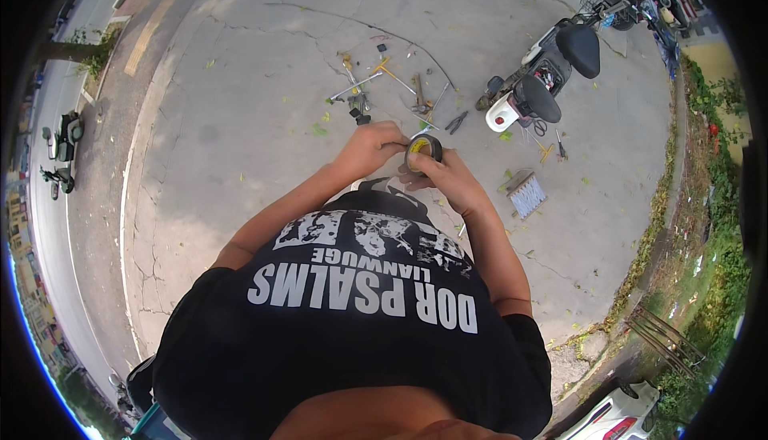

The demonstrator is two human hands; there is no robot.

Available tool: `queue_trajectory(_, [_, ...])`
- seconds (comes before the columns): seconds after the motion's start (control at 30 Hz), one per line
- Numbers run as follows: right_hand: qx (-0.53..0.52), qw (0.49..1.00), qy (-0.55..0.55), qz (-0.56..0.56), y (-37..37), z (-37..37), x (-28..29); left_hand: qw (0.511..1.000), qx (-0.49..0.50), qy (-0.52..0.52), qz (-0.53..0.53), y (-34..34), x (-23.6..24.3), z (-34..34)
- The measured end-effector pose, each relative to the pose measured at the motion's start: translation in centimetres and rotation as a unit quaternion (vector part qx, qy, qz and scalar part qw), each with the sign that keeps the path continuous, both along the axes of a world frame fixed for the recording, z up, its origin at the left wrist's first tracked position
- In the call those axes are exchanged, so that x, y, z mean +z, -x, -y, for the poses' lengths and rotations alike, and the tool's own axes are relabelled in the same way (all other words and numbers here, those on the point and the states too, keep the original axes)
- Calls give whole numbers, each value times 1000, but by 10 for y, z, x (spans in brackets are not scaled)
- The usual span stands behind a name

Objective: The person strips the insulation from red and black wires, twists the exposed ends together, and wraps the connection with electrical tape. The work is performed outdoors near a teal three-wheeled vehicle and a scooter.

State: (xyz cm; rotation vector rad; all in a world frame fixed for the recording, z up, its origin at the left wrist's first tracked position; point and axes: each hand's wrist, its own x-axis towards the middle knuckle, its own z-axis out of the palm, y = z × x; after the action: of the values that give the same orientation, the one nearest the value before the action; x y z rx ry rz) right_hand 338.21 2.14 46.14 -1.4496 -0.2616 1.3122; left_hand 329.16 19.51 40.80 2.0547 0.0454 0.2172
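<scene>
My right hand grips a roll of black tape with a yellow inner core, thumb across its near side. Just left of the roll, my left hand is closed, fingertips pinched together close to the tape's edge. Whatever those fingertips hold is too small to make out. Both hands are held in front of my body above the paved ground. Beyond them on the ground lie pliers, a hammer, a yellow-handled T-shaped tool and a metal cross-shaped wrench.
An electric scooter with its seat raised stands at the far right, more bikes behind it. Near it lie a screwdriver, another yellow T-handled tool and a pale ridged block. A long thin cable curves across the pavement.
</scene>
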Motion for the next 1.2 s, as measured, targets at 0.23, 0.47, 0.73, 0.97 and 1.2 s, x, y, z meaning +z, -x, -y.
queue_trajectory(0.23, [60,998,-21,5,-29,-16,11,884,115,428,-149,14,-2,0])
queue_trajectory(0.47, [30,999,-27,27,-2,-29,-41,728,105,650,-191,24,-29,-10])
queue_trajectory(0.73, [7,919,-28,394,17,-43,-39,733,140,648,-151,28,-28,-7])
queue_trajectory(0.97, [-77,904,-5,420,29,-59,-30,709,165,675,-119,24,-17,-1])
queue_trajectory(1.2, [-61,859,-25,507,28,-61,-34,622,123,762,-132,25,-25,1])
